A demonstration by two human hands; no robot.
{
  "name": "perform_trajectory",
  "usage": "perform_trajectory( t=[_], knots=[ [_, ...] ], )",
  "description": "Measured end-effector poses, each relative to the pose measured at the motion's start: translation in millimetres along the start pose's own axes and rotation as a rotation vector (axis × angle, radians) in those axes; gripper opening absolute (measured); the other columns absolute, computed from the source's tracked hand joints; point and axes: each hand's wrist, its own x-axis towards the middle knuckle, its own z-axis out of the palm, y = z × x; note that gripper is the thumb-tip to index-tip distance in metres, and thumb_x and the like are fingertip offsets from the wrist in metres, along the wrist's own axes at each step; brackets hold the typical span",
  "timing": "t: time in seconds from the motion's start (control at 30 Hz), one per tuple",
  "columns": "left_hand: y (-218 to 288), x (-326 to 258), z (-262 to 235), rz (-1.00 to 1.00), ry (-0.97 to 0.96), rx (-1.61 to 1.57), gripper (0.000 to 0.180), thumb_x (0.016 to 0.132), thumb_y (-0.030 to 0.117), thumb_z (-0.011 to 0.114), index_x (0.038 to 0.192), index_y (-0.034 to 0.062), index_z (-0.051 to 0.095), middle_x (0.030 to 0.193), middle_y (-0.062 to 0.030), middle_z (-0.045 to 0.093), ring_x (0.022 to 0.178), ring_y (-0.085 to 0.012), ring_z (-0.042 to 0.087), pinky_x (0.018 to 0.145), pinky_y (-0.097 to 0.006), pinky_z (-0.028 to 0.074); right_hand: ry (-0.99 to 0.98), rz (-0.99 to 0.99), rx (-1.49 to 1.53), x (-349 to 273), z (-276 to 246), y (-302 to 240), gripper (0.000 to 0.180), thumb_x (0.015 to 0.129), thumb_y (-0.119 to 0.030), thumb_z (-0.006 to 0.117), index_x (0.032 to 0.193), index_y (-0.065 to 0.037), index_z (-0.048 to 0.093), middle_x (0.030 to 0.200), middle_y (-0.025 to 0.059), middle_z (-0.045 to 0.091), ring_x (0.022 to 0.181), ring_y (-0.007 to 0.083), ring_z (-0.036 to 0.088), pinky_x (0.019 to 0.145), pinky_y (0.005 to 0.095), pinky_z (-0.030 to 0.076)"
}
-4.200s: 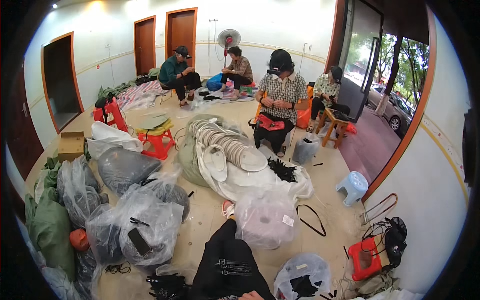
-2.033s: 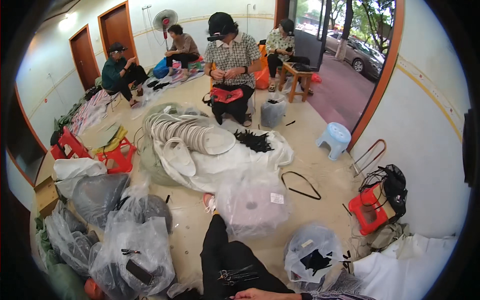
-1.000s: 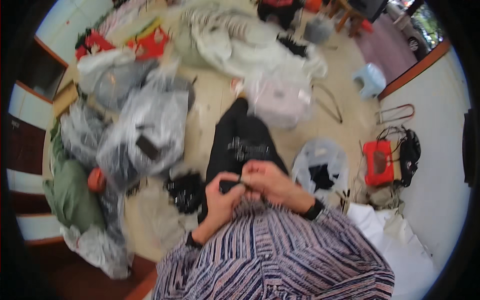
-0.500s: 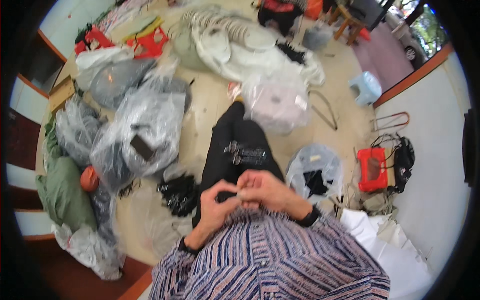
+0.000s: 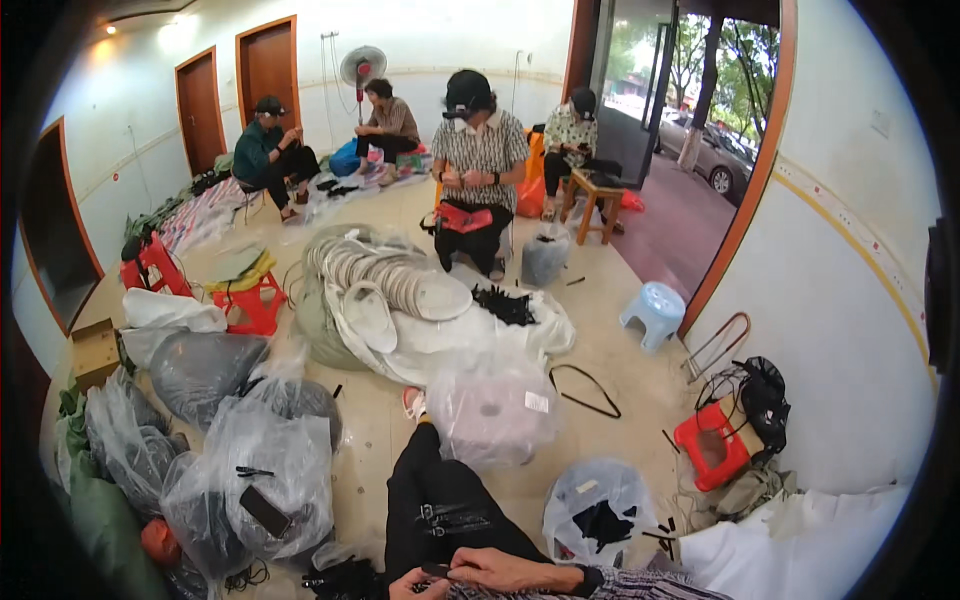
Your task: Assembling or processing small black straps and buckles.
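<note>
At the lower edge, my left hand (image 5: 418, 584) is curled and partly cut off by the frame. My right hand (image 5: 508, 571) meets it, fingers pinched together. Between the fingertips of both sits a small dark piece (image 5: 436, 570), too small to name exactly. Just beyond the hands, several small black straps with shiny buckles (image 5: 450, 518) lie across my black-trousered thigh. Left of my leg is a heap of black strap pieces (image 5: 345, 580). To the right stands a bag-lined container (image 5: 565, 500) with black pieces inside.
Clear bags (image 5: 300, 450) crowd the left, a phone (image 5: 265, 511) on top. Ahead are a wrapped roll (image 5: 490, 408) and a row of pale discs (image 5: 385, 275) on white sheeting. A blue stool (image 5: 655, 312) and red stool (image 5: 712, 445) stand right. Several people sit working farther back.
The view has tilted up, bringing the seated people, doors and street into sight. My hands now show lower in the picture, still together. A dark piece now shows between the fingers.
</note>
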Motion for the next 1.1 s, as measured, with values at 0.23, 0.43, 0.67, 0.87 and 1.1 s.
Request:
perform_trajectory(
  t=[0.23,0.43,0.67,0.87,1.1],
  knots=[
    [-27.6,24.6,0.8,0.239,0.038,0.268,0.018,0.078,0.014,0.061,0.075,-0.0012,0.051,0.061,-0.0017,0.050,0.054,-0.0067,0.041,0.047,-0.024,0.034,0.139,0.049,-0.202,8.1,-5.5,3.7,0.029,0.083,-0.032,0.051,0.085,-0.003,0.052,0.078,0.0160,0.057,0.073,0.0290,0.057,0.063,0.0345,0.043],
    [2.2,16.0,9.1,-0.019,0.005,0.046,0.017,0.083,0.017,0.054,0.081,-0.0002,0.056,0.061,-0.0003,0.051,0.053,-0.0063,0.043,0.047,-0.022,0.035,0.277,-0.121,-0.152,1.1,-10.1,3.7,0.025,0.080,-0.024,0.057,0.077,0.001,0.055,0.072,0.0117,0.059,0.067,0.0197,0.058,0.057,0.0324,0.045],
    [-8.0,8.3,16.1,0.240,0.087,0.255,0.015,0.081,0.011,0.057,0.084,-0.0029,0.059,0.062,-0.0039,0.055,0.054,-0.0051,0.046,0.048,-0.019,0.037,0.157,-0.093,-0.048,-7.5,-14.3,-2.7,0.022,0.080,-0.020,0.055,0.081,0.002,0.056,0.072,0.0146,0.059,0.069,0.0203,0.059,0.060,0.0309,0.045],
    [-0.7,14.1,15.4,0.224,0.111,0.407,0.015,0.079,0.009,0.058,0.085,-0.0043,0.059,0.068,-0.0094,0.060,0.061,-0.0105,0.052,0.056,-0.026,0.043,0.084,-0.080,-0.088,5.1,-12.4,30.8,0.027,0.085,-0.025,0.049,0.092,0.000,0.054,0.079,0.0167,0.059,0.071,0.0266,0.057,0.064,0.0334,0.043],
    [-9.6,16.7,1.1,0.297,0.206,0.465,0.014,0.078,0.008,0.058,0.086,-0.0034,0.059,0.072,-0.0089,0.060,0.065,-0.0147,0.055,0.060,-0.026,0.044,0.128,-0.118,-0.128,12.7,-5.1,34.1,0.020,0.081,-0.021,0.053,0.084,-0.001,0.056,0.075,0.0139,0.057,0.068,0.0236,0.058,0.062,0.0326,0.045]
  ],
)
